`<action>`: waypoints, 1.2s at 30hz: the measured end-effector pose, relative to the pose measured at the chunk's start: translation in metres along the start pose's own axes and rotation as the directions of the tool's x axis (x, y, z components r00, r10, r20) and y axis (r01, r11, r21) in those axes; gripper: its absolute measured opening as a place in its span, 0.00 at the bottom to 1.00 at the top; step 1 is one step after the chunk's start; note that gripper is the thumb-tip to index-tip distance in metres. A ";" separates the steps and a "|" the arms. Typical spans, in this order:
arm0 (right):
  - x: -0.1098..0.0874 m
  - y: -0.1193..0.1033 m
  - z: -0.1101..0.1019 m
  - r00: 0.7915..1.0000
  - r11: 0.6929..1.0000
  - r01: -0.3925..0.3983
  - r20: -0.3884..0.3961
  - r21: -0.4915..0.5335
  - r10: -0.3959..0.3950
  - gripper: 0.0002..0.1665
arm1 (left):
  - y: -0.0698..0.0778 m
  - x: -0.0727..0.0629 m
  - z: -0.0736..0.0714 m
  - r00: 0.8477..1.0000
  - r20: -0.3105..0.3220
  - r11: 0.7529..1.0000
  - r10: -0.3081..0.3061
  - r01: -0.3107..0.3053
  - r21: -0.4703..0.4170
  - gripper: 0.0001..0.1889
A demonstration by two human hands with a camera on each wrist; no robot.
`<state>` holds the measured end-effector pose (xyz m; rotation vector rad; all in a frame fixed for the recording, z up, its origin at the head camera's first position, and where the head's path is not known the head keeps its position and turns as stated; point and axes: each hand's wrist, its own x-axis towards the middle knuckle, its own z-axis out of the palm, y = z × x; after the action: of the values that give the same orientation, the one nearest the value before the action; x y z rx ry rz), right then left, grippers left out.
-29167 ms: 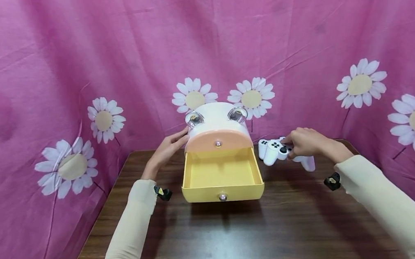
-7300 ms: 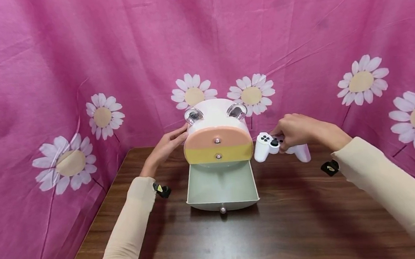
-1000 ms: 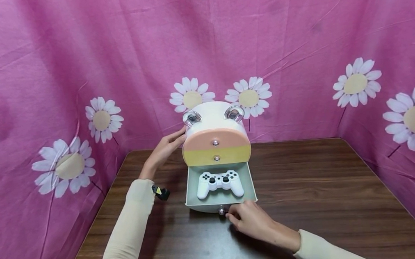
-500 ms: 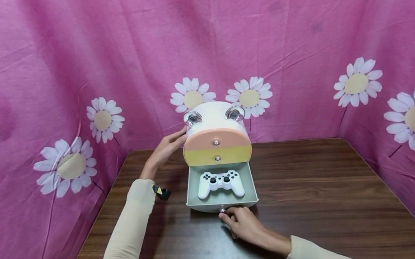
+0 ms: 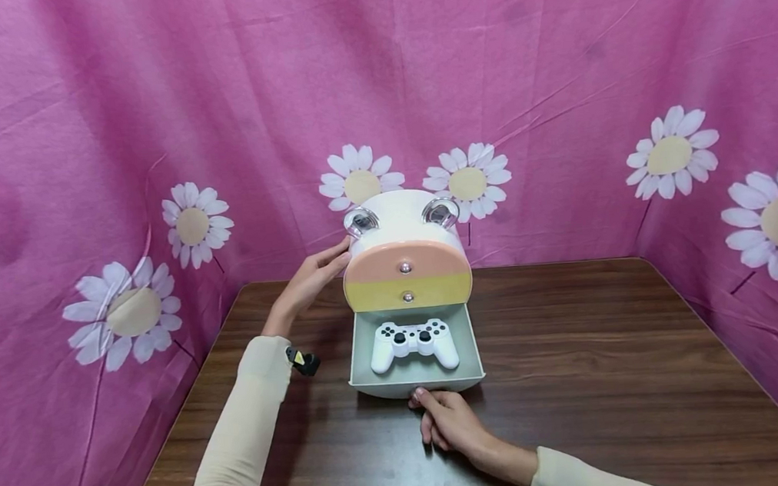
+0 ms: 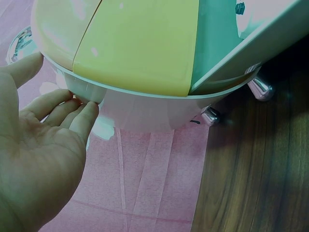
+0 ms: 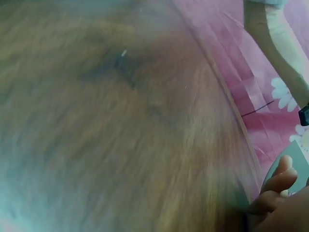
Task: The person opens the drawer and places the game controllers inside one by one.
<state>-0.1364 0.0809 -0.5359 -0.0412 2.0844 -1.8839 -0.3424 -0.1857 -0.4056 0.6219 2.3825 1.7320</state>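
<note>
A small drawer box (image 5: 400, 215) stands on the table, its white top carrying two silver-rimmed eyes. The orange drawer (image 5: 377, 265) and yellow drawer (image 5: 373, 296) are closed. Below them, the pale green bottom drawer (image 5: 377, 390) is pulled out, with a white game controller (image 5: 413, 341) lying flat inside. My left hand (image 5: 309, 285) touches the box's left side; the left wrist view shows its fingertips (image 6: 90, 112) against the white wall. My right hand (image 5: 455, 424) pinches the bottom drawer's knob between thumb and finger, mostly covering it. In the right wrist view that hand (image 7: 277, 205) shows only at the lower right.
The brown wooden table (image 5: 579, 350) extends around the box. A pink curtain (image 5: 526, 69) with white daisies hangs behind and along both sides. Silver feet (image 6: 260, 90) lift the box off the tabletop. A black wrist camera (image 5: 304, 361) sits at my left cuff.
Earlier the yellow drawer was out and later closed, the green one pulled out. My right hand has laid the controller inside, then closed its fingers on the knob. The left hand has stayed.
</note>
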 end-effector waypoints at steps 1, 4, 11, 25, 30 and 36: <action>0.000 0.000 0.001 1.000 1.000 -0.006 -0.008 0.008 0.006 0.31 | 0.000 0.000 0.000 1.000 0.000 1.000 0.003 -0.003 0.000 0.32; 0.001 0.000 0.003 0.999 0.999 -0.018 -0.037 0.030 0.020 0.30 | 0.000 -0.001 0.001 1.000 -0.001 1.000 0.004 -0.004 -0.001 0.32; 0.002 -0.002 0.004 0.992 0.999 -0.024 -0.124 0.029 0.028 0.26 | 0.001 -0.001 0.001 1.000 0.005 1.000 0.001 -0.001 -0.002 0.32; 0.012 -0.020 -0.002 0.989 0.999 -0.008 -0.147 0.034 0.013 0.28 | 0.001 -0.002 0.001 1.000 -0.003 1.000 0.000 0.000 0.001 0.32; 0.017 -0.021 -0.004 0.990 1.000 0.001 -0.139 0.030 0.003 0.27 | 0.002 -0.002 0.001 1.000 -0.001 1.000 -0.003 0.003 0.005 0.32; 0.030 -0.020 -0.008 0.992 1.000 0.022 -0.127 0.015 -0.020 0.28 | 0.003 -0.003 0.001 1.000 -0.003 1.000 -0.013 0.013 0.005 0.32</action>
<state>-0.1709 0.0794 -0.5224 0.0625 2.1583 -1.9628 -0.3390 -0.1854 -0.4036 0.6037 2.3889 1.7234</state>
